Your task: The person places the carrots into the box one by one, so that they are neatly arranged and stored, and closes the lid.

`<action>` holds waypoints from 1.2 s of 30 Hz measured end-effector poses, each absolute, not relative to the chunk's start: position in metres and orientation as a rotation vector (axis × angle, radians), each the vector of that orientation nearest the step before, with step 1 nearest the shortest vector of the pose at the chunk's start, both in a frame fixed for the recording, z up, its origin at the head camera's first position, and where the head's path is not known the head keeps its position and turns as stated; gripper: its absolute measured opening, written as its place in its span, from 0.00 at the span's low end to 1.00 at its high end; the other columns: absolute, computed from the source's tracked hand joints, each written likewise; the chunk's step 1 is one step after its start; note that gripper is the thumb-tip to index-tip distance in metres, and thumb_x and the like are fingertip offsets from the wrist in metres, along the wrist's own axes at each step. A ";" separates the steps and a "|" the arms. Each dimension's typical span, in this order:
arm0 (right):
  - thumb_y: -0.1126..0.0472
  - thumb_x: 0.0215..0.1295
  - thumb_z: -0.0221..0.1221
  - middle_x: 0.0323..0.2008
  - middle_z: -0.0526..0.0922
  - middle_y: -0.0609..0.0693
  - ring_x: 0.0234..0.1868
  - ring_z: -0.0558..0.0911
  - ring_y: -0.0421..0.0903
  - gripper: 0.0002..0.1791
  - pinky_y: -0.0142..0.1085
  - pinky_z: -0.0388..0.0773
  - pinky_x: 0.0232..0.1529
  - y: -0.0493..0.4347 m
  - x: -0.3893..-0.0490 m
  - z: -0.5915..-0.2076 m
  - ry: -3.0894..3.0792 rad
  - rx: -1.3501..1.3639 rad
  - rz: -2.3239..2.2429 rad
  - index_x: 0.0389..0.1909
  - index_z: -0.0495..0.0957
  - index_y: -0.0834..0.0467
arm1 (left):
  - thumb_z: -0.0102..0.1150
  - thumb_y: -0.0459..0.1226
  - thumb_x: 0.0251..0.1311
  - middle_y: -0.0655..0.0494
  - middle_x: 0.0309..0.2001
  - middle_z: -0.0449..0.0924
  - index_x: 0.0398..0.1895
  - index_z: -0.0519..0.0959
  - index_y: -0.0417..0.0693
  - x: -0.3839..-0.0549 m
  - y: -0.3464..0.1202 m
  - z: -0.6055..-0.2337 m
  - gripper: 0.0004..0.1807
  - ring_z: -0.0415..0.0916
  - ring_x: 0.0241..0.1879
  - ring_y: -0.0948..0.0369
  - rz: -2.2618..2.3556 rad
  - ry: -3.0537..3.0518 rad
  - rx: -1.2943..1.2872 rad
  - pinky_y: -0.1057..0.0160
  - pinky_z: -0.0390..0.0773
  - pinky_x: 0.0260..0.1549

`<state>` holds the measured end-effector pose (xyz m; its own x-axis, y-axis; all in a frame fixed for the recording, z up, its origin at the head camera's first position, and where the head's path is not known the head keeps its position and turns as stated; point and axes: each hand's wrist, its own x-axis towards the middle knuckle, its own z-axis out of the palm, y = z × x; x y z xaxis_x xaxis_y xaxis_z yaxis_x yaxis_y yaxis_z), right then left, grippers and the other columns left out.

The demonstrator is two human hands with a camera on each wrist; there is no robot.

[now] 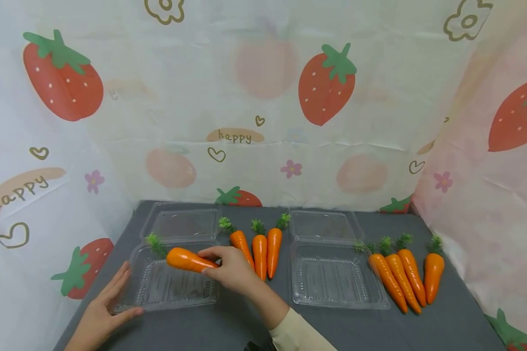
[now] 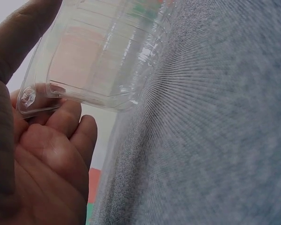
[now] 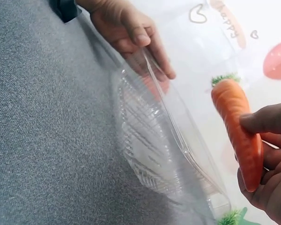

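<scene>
My right hand (image 1: 237, 270) pinches the tapered end of an orange carrot (image 1: 186, 259) between thumb and fingers. Its green leafy top (image 1: 156, 245) points left, and it hangs above a clear plastic box (image 1: 171, 307) with the lid (image 1: 182, 223) laid open behind. At that box's front left corner, my left hand (image 1: 107, 304) grips the rim, the thumb along the front and the fingers at the left side. In the right wrist view the raised carrot (image 3: 236, 126) shows beside the box, where no carrot lies inside.
Three carrots (image 1: 260, 253) lie right of this box. Farther right stands a second open clear box (image 1: 340, 304), with several carrots (image 1: 406, 278) beside it, some leafy tops overlapping its rim. Strawberry-printed cloth (image 1: 263, 97) walls the grey table (image 1: 263, 326) at the back and sides.
</scene>
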<state>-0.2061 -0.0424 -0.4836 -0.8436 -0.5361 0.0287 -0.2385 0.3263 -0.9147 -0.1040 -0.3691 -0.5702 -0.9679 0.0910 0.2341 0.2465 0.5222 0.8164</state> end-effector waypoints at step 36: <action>0.61 0.65 0.70 0.47 0.87 0.35 0.42 0.80 0.28 0.18 0.22 0.79 0.42 -0.075 -0.216 -0.495 2.369 -1.019 -1.020 0.55 0.86 0.47 | 0.77 0.34 0.55 0.51 0.84 0.42 0.83 0.52 0.47 -0.104 -0.369 -0.570 0.56 0.43 0.72 0.88 -1.402 -2.590 -0.276 0.92 0.60 0.57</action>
<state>-0.2158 -0.0745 -0.4949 -0.6719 -0.7392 -0.0460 -0.4743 0.4772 -0.7398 -0.1044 -0.3687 -0.5695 -0.9659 0.0752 0.2478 0.2486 0.5373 0.8059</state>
